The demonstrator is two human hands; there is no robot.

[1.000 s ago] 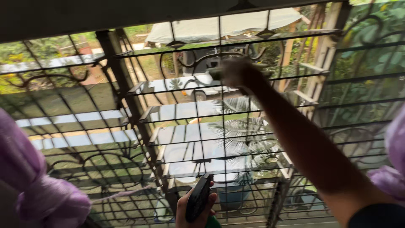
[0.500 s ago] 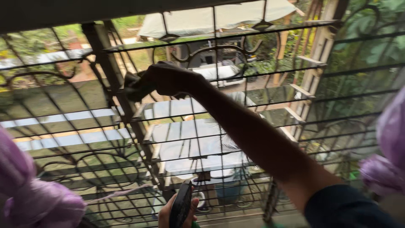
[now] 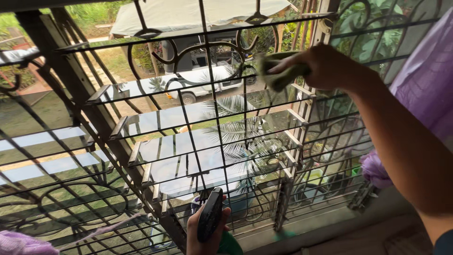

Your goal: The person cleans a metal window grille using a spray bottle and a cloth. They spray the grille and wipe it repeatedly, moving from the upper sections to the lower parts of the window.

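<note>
At the bottom centre of the frame the left hand [image 3: 204, 236] is wrapped around a dark spray bottle [image 3: 210, 220], its contents hidden; at the upper right the right hand [image 3: 330, 66] grips a green cloth [image 3: 278, 71] against the black window grille [image 3: 198, 108]; glass louvre panes [image 3: 188, 146] lie behind; purple curtain [image 3: 424, 80] hangs at right.

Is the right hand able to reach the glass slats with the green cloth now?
Probably only partly: the right hand presses the green cloth on the iron grille, whose bars stand before the glass slats.
</note>
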